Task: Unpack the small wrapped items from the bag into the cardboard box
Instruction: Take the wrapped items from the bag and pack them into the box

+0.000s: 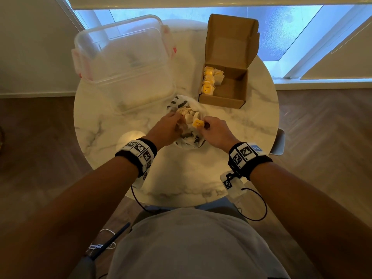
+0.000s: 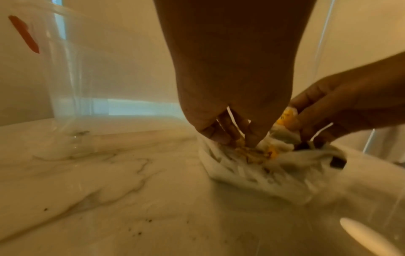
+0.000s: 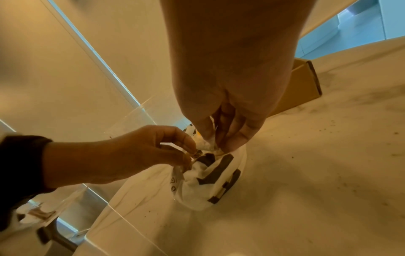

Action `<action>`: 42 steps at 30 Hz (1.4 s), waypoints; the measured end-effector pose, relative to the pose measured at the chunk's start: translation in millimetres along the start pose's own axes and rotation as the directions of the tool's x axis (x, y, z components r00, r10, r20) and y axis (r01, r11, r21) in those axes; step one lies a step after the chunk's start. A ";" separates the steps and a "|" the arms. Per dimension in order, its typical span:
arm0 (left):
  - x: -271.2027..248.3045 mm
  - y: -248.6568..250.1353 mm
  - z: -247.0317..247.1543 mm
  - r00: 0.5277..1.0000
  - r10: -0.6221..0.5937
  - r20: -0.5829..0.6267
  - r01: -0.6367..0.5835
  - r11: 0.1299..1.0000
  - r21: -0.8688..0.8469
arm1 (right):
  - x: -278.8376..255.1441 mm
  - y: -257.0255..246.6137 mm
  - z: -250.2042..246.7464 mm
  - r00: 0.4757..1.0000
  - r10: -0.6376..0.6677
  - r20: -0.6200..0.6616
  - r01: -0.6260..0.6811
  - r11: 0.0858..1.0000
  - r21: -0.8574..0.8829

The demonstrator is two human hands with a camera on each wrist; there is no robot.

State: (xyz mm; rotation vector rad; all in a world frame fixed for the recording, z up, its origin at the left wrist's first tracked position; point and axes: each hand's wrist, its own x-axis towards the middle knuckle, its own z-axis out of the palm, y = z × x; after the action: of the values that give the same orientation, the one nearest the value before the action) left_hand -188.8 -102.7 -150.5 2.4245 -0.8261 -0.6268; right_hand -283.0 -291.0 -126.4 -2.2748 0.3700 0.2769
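Both hands at the bag [image 1: 186, 125], left [image 1: 168, 125] pinching its rim, right [image 1: 216, 130] pinching a yellow item [image 1: 198, 123]; risks dropping it before the box [image 1: 225, 85].

You are seated at a round white marble table [image 1: 104, 125] veined with grey. On its far left stands a large clear plastic storage container [image 1: 122, 57] with pink-red latches at its sides. The floor around the table is dark herringbone wood [image 1: 322, 121]. Beyond the table a low window [image 1: 281, 27] glows blue. A pale grey chair edge [image 1: 278, 141] shows beside the table's right rim. A thin black cable [image 1: 259, 206] loops near your lap.
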 end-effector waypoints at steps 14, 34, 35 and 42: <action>20.1 9.0 4.4 0.997 0.078 -0.008 -0.075 0.978 0.193 | 1.1 13.1 6.1 1.000 -0.019 0.016 0.019 0.998 -0.053; 4.9 13.5 -30.1 0.989 0.144 -0.042 -0.149 0.968 -0.200 | 5.9 14.0 -15.1 0.973 -0.014 -0.230 0.030 0.997 0.066; 3.9 14.8 -32.1 0.987 0.161 -0.024 -0.163 0.964 -0.210 | 8.0 12.7 -16.7 0.973 -0.019 -0.230 0.034 0.998 0.060; 1.6 34.4 -43.1 0.982 0.183 -0.048 -0.189 0.937 -0.294 | 13.0 2.1 -19.9 0.986 -0.120 -0.114 0.126 0.991 0.045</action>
State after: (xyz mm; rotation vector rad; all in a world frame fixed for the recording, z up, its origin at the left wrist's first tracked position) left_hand -178.1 -114.4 -97.6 2.0505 -0.8731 -0.6049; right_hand -270.0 -309.5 -118.8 -2.2570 0.2890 0.0768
